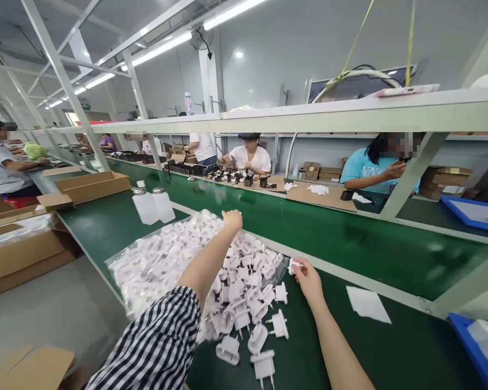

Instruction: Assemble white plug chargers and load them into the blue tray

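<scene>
A heap of white two-pin plug adapters (248,281) lies on and spills out of a clear plastic bag (117,260) on the green bench. At the heap's far edge, my left hand (232,219) is closed, and whatever its fingers hold is hidden. My left arm in a checked sleeve reaches across the pile. To the right of the heap, my right hand (309,279) pinches one white plug adapter (293,266) between thumb and fingers, just above the bench. Several loose adapters (264,365) lie at the heap's near right side.
Two white bottles (143,205) stand behind the heap. A white sheet (368,304) lies to the right, near a blue tray (467,341). Cardboard boxes (93,187) are at the left. A shelf (309,111) on posts spans the bench; co-workers sit beyond the green belt (350,238).
</scene>
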`<state>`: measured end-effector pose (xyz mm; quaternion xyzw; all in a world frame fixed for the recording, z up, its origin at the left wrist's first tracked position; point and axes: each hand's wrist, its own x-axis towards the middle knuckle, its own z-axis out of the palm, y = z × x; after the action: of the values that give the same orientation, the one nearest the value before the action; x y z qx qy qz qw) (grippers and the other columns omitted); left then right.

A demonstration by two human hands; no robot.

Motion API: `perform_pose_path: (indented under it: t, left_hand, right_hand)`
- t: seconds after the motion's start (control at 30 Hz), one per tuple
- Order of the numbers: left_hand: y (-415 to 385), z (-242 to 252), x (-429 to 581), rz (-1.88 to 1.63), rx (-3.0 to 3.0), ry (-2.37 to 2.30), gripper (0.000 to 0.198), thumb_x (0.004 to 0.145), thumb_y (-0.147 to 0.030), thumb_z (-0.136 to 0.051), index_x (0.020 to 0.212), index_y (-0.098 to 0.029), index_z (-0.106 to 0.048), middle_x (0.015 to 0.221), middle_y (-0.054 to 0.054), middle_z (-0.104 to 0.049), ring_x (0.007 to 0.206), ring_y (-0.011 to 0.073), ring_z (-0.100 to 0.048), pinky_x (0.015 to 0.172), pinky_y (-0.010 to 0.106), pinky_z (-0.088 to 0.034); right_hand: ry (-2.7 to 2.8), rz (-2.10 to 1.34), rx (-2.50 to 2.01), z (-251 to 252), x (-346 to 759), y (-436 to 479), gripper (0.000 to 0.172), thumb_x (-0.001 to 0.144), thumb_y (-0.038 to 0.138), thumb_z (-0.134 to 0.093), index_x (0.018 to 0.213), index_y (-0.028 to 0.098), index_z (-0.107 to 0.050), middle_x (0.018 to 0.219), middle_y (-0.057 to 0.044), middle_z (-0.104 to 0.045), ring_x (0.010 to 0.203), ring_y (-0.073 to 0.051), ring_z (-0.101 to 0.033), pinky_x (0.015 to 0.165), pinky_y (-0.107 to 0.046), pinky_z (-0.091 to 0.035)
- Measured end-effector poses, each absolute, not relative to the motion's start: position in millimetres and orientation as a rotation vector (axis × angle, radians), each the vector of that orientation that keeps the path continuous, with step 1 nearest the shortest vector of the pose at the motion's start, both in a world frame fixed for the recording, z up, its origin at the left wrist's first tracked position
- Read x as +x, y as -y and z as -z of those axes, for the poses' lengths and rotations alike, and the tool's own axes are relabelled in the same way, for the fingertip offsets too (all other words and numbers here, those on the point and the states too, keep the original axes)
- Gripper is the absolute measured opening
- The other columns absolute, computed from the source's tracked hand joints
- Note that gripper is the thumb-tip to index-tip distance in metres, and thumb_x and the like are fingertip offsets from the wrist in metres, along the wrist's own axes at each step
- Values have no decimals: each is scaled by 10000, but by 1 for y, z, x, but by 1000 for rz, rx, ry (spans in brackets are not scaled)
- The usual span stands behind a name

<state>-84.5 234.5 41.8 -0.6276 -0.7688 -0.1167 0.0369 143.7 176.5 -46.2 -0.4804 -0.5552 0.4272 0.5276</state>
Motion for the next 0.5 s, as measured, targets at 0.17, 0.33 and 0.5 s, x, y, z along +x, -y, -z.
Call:
perform_pose_path:
  t: [0.17, 0.33, 0.5]
  left_hand:
    - [-278, -34, -88, 270, -1868, 2505, 239, 753, -117, -327, 923, -16, -460, 912, 197, -523, 867, 257, -482, 742, 402, -334]
    - [-296, -35, -84, 182, -2070, 2432, 191, 722, -131, -417, 856, -39, -517, 805, 166, -550, 759, 225, -515, 640, 316, -391]
    - [-262, -56, -60, 226, -2259, 2167, 303, 736, -131, -394, 1033, -155, -447, 1009, 108, -471, 937, 239, -430, 716, 293, -365]
  right_hand:
    - [1548, -735, -1215, 52, 145, -181, 101, 595, 229, -423, 669, 216, -491, 871, -90, -501, 800, -249, -515, 605, -335, -453]
    - [1561, -702, -1250, 56, 144, -184, 203, 589, 208, -447, 780, 231, -511, 936, -68, -502, 776, -229, -544, 576, -299, -470]
    - [1504, -741, -1267, 50, 142, -179, 198, 590, 234, -457, 769, 207, -539, 939, -76, -509, 751, -210, -546, 610, -296, -465]
